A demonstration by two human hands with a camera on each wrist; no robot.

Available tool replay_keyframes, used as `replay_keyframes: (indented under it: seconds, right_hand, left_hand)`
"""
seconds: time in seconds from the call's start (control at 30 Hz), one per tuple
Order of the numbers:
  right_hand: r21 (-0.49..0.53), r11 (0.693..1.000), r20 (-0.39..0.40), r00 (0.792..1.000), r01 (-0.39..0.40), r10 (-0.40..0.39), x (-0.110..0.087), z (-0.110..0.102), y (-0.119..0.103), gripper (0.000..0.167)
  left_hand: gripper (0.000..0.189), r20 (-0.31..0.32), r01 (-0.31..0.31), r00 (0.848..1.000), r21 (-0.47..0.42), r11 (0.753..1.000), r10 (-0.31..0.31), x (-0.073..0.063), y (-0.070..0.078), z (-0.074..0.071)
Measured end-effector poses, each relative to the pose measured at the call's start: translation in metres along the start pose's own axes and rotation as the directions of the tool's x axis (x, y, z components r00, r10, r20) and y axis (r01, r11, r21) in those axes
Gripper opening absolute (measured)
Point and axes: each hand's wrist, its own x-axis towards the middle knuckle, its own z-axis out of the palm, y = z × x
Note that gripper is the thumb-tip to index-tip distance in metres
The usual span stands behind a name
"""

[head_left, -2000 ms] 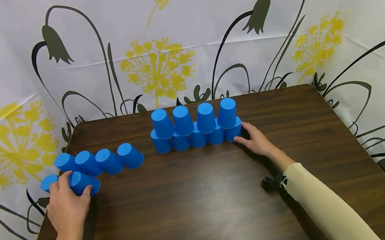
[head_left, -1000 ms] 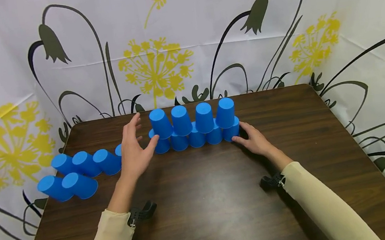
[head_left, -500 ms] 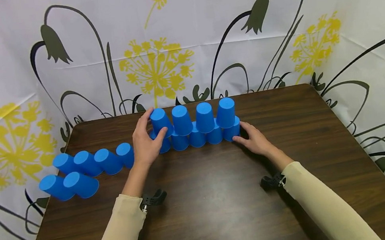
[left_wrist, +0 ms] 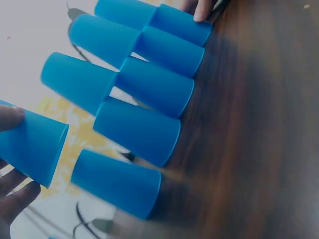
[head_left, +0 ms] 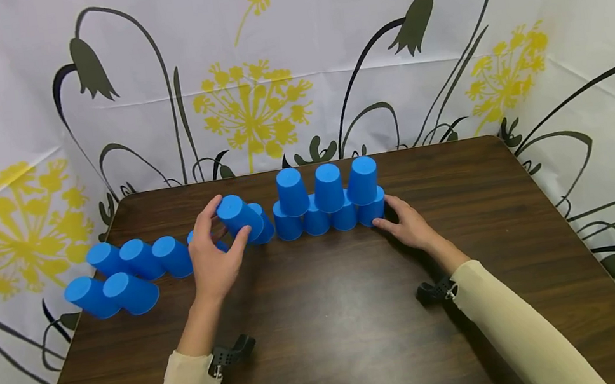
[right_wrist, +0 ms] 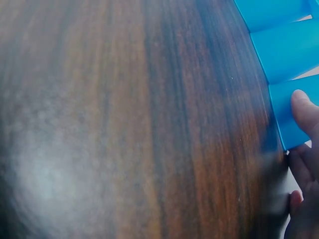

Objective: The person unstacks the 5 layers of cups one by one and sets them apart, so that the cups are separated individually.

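Observation:
My left hand (head_left: 215, 261) grips an upside-down blue plastic cup (head_left: 238, 216) between thumb and fingers, held up and tilted at the left of the stacked cups. Just behind it, partly hidden, a bottom-row cup (left_wrist: 117, 183) stands alone with a small gap to its neighbour. The remaining bottom row carries three upper cups (head_left: 329, 187), each bridging two below. At the right end, my right hand (head_left: 409, 224) holds the last bottom cup (head_left: 370, 212), its thumb on the near side. The right wrist view shows that thumb (right_wrist: 303, 107) against the cup wall.
To the left on the brown wooden table (head_left: 332, 343) stand more upside-down blue cups: a back row (head_left: 140, 259), its right end partly behind my left hand, and two nearer cups (head_left: 131, 294). A flower-patterned curtain (head_left: 265, 31) hangs behind the table's far edge.
My left hand left the cups at the left, reached the stack, took the leftmost upper cup and carried it leftward and down. My right hand has stayed at the right end cup.

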Motion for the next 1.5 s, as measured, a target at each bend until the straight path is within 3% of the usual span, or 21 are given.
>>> replay_keyframes:
  seconds: [0.17,0.3,0.53,0.67,0.93,1.33,1.5]
  right_hand:
    - [0.004,1.0,-0.003,1.0,0.001,-0.001,-0.001,-0.001,-0.001,0.069]
    - [0.009,1.0,-0.003,1.0,0.0,0.0,0.0,-0.001,-0.003,0.068]
    - [0.002,1.0,-0.001,1.0,0.001,-0.001,0.001,0.0,-0.001,0.07]
    - [0.006,1.0,-0.005,1.0,0.005,-0.005,0.001,-0.001,-0.002,0.069]
    - [0.005,1.0,-0.003,1.0,0.004,-0.004,-0.001,0.0,-0.001,0.069]
    - [0.011,1.0,-0.007,1.0,0.0,0.0,0.0,0.0,-0.001,0.068]
    - [0.005,1.0,-0.006,1.0,0.001,-0.001,0.0,0.001,-0.001,0.069]
  left_hand:
    - [0.074,-0.07,0.054,0.996,0.064,0.996,-0.05,-0.033,-0.003,-0.035]
    - [0.075,-0.153,0.14,0.981,0.148,0.979,-0.117,-0.054,-0.015,-0.063]
    - [0.074,-0.241,0.292,0.946,0.34,0.894,-0.217,-0.076,-0.036,-0.1]
    - [0.074,-0.237,0.348,0.932,0.373,0.86,-0.274,-0.08,-0.044,-0.105]
    - [0.073,-0.176,0.374,0.927,0.416,0.829,-0.331,-0.082,-0.051,-0.1]
    - [0.072,-0.163,0.387,0.922,0.446,0.807,-0.352,-0.08,-0.055,-0.098]
    - [0.072,-0.175,0.377,0.926,0.464,0.801,-0.335,-0.081,-0.053,-0.099]
